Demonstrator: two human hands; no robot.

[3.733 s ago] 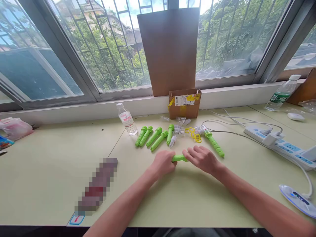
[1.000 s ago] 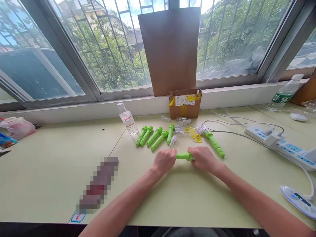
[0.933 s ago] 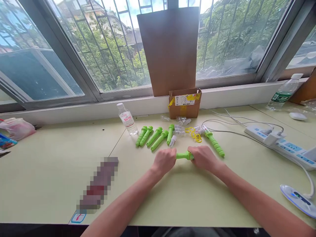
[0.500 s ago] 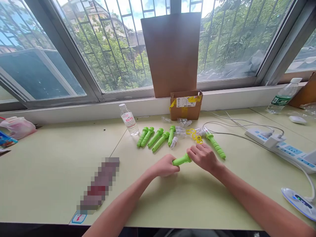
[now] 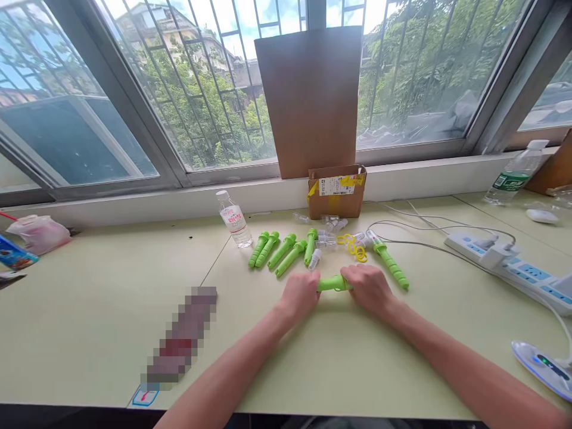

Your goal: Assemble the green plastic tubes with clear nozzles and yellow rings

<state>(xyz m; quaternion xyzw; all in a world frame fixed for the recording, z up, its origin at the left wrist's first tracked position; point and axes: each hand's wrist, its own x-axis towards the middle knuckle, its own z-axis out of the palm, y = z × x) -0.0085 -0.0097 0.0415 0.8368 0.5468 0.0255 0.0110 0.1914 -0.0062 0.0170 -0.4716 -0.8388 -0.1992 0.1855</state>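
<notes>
My left hand (image 5: 302, 294) is closed around one end of a green plastic tube (image 5: 331, 283), and my right hand (image 5: 367, 285) is closed over its other end. The tube lies level between my fists, above the table; both its ends are hidden by my fingers. Beyond my hands rest several similar green plastic sticks (image 5: 290, 258) with flared tops and ridged bodies. Another green stick (image 5: 392, 267), with a clear cap-like end, lies right of my right hand. Yellow rings (image 5: 360, 254) and a clear, white-threaded small piece (image 5: 314, 259) sit just past my fingers.
Behind the sticks stand a small cardboard box (image 5: 336, 205), a tall cardboard sheet (image 5: 313, 101) and a water bottle (image 5: 235, 220). A power strip (image 5: 513, 265) with cables lies to the right, near a white oval device (image 5: 543, 369). A blurred-out object (image 5: 181, 336) is at left.
The green tube has turned from slanted to nearly level. My left hand has risen slightly and closed round its end; my right hand has shifted a little right and down.
</notes>
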